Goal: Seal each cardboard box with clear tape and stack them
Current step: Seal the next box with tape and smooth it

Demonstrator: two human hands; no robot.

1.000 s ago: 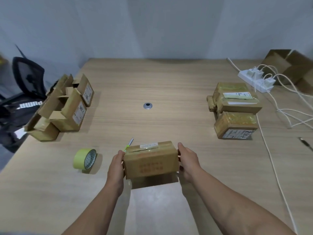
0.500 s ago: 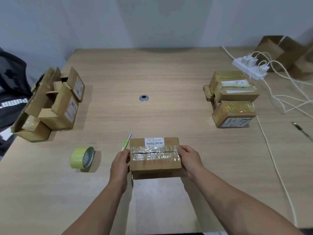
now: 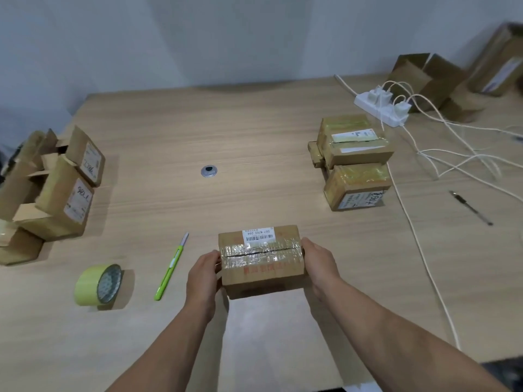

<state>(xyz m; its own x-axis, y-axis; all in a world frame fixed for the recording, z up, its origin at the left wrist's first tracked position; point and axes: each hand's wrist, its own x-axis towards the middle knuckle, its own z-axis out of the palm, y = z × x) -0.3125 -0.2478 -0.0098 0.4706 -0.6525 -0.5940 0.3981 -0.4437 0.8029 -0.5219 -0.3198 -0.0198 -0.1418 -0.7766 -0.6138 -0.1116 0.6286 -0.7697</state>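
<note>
Fingers (image 3: 215, 257) of the left hand (image 3: 202, 275) and right hand (image 3: 319, 264) curl round the ends of the box (image 3: 260, 258), now tipped back so its taped seam faces up at the near middle of the counter (image 3: 254, 123). Sealing looks done, so stacking is likely next. A plain wall (image 3: 198, 38) stands behind; sealed boxes (image 3: 355, 154) sit right, open boxes (image 3: 56, 193) left, with tape (image 3: 99, 284) and a cutter (image 3: 169, 270) near the left hand.

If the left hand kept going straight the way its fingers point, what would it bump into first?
The taped box, most likely: the left hand grips the box's left end, fingers aimed forward and slightly right into it, with nothing between them.
</note>
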